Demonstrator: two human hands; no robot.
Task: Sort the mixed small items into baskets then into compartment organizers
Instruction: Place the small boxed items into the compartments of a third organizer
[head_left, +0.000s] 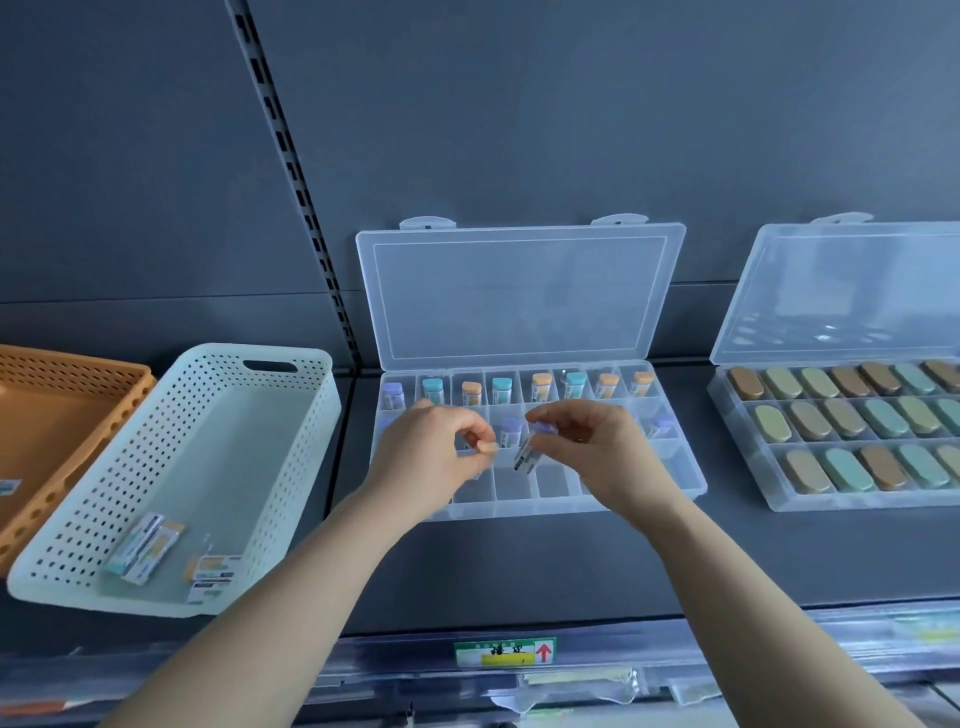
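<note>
reaches forearms over open clear organizer (545, 506) — pinches a small, mostly hidden item (470, 442) in left hand (436, 452), pinches a tilted purple-capped tube (527, 454) in right hand (597, 447), above middle row.

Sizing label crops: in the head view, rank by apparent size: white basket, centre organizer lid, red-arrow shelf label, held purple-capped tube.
1. white basket, though nearer the camera
2. centre organizer lid
3. red-arrow shelf label
4. held purple-capped tube

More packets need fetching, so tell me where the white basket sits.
In the head view, the white basket is on the left side of the shelf, between the orange basket at the far left and the open clear organizer.
</note>
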